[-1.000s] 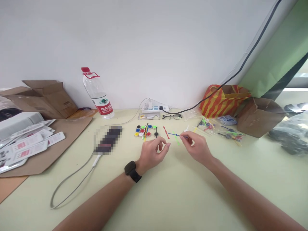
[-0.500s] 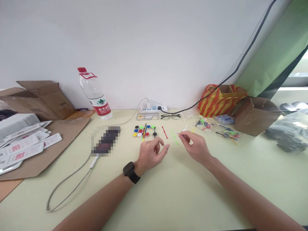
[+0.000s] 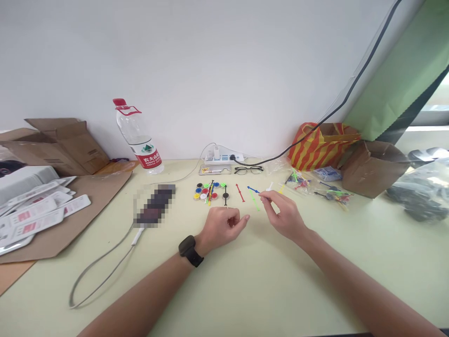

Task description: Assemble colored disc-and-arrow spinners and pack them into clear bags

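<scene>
My right hand [image 3: 282, 210] pinches one end of a blue plastic arrow [image 3: 253, 189] between thumb and fingertips, its other end pointing left over the table. Just below it lies a light green arrow [image 3: 255, 201]; white and yellow arrows [image 3: 282, 189] are partly behind the hand. To the left is a red arrow [image 3: 240, 192]. A black arrow [image 3: 225, 189] stands out on a black round base [image 3: 225, 196]. My left hand [image 3: 224, 227] rests low in front of it, fingers loosely curled and thumb apart, with nothing visible in it. Beyond are several coloured round bases [image 3: 198, 191] with a bundle of arrows [image 3: 210, 193] across them.
Eyeglasses [image 3: 249, 170], a clear case [image 3: 215, 170] and a power strip [image 3: 224, 159] line the wall. Bagged coloured parts [image 3: 335, 194] lie right, near a small carton [image 3: 373, 168]. A water bottle [image 3: 142, 140], blurred device [image 3: 154, 206], cable [image 3: 75, 285] and cardboard sheet [image 3: 105, 192] are left.
The blue arrow in my right hand has turned and now shows its length toward the left. My left hand's fingers have curled in slightly and its thumb reaches a little further right.
</scene>
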{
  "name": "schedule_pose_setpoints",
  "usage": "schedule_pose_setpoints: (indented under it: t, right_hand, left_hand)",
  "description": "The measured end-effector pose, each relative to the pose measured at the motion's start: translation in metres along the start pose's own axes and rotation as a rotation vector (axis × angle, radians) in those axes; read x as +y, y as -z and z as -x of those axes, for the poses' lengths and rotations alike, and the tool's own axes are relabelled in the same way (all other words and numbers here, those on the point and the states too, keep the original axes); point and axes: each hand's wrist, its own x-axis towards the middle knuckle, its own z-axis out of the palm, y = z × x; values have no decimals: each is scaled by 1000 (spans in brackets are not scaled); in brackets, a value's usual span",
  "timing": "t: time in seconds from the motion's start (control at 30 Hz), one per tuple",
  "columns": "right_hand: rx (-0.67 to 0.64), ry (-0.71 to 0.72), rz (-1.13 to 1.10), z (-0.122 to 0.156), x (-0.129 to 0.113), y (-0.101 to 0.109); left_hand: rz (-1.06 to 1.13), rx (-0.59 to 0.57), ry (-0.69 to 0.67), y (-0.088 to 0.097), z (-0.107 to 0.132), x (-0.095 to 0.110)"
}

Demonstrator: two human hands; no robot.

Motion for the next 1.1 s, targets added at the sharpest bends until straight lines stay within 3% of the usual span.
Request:
schedule_pose_setpoints:
  t: [0.2,0.47,0.73,1.1]
  right_hand:
    - [-27,-91,29,1,5,-1]
    - [-60,-100,77,3,10,-3]
    - [-363,-73,269,8,24,-6]
    - [-469,-57,368,7,17,-5]
  left_hand:
    - [-307,156,179,4,-6,-8]
    - [-540,-3,374,12,-9,-17]
    - [-485,-55,375,12,-10,-20]
    - [-388,-20,351,9,-11,-29]
